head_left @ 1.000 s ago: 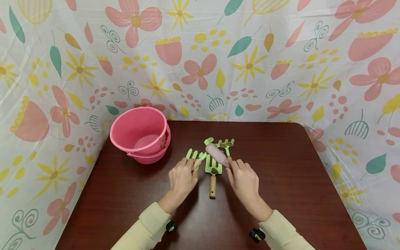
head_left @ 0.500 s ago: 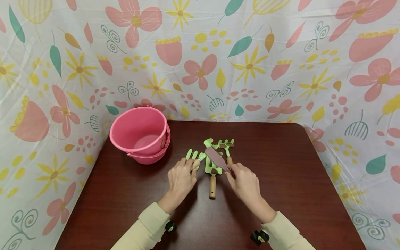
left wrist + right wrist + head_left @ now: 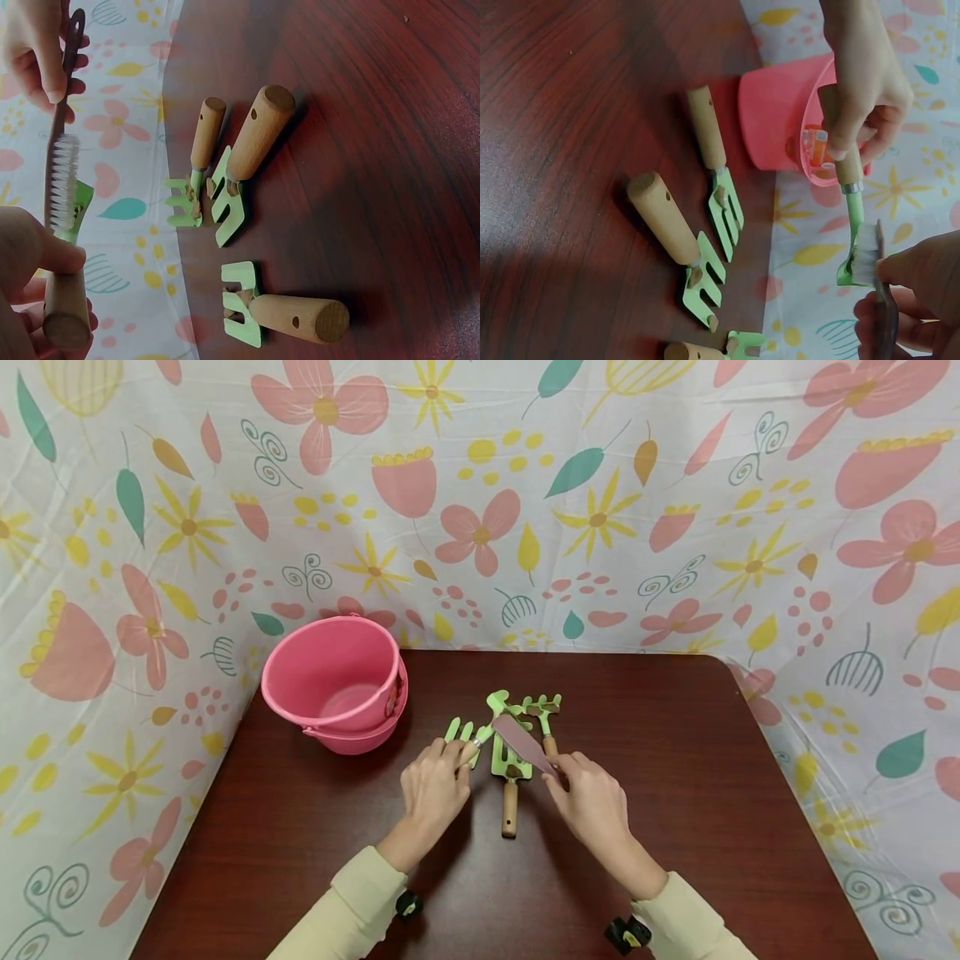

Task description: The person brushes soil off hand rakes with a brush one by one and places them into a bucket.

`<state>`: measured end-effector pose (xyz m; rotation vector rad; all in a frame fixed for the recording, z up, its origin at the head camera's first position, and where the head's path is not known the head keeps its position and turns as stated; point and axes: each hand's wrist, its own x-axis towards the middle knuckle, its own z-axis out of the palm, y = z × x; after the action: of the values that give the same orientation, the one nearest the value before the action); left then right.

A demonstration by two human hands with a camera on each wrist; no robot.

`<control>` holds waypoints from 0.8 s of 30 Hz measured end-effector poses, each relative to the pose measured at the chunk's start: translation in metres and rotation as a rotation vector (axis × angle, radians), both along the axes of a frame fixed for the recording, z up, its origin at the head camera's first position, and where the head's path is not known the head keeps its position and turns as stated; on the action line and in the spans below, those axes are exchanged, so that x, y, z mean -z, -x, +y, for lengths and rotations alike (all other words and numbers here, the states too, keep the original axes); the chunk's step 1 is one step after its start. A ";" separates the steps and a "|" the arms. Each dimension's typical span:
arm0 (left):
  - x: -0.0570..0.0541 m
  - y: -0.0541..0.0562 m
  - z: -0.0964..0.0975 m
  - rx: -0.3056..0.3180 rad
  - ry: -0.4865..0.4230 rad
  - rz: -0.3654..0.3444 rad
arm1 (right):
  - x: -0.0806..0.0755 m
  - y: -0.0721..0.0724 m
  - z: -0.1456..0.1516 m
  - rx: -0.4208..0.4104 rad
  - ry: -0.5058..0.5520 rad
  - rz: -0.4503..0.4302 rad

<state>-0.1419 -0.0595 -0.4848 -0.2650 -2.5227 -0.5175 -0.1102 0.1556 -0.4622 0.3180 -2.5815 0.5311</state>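
Observation:
In the head view my left hand (image 3: 433,783) grips the wooden handle of a small green garden hoe (image 3: 497,702), held above the table. My right hand (image 3: 592,793) holds a brush (image 3: 517,739) by its thin handle, smooth brownish-pink back upward. White bristles (image 3: 865,253) touch the hoe's green head (image 3: 847,271) in the right wrist view, where dark dirt shows on it. Below lie a wooden-handled green fork (image 3: 510,806) and a small rake (image 3: 546,714), both carrying brown clumps. Another green fork (image 3: 456,731) is partly hidden behind my left hand.
Pink buckets (image 3: 330,672), apparently stacked, stand at the table's back left. A flower-printed cloth (image 3: 480,527) hangs behind and beside the dark wooden table (image 3: 675,793).
The brush has turned over, from its textured bristle side showing to its smooth back showing. My right hand has shifted slightly down and right; my left hand barely moves.

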 end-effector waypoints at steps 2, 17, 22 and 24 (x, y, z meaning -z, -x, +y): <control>0.000 0.000 0.000 0.000 -0.001 -0.009 | 0.001 0.001 0.001 0.006 -0.012 0.032; -0.004 -0.003 0.003 0.010 -0.021 -0.040 | 0.002 0.006 -0.004 0.011 -0.099 0.152; -0.003 -0.004 0.005 0.017 -0.025 -0.023 | 0.001 0.006 -0.007 0.010 -0.041 0.065; -0.003 -0.004 0.005 0.020 -0.025 -0.008 | 0.000 0.006 -0.007 0.002 -0.010 0.031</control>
<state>-0.1383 -0.0544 -0.4823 -0.2794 -2.5222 -0.5587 -0.1164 0.1487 -0.4622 0.3246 -2.5545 0.5089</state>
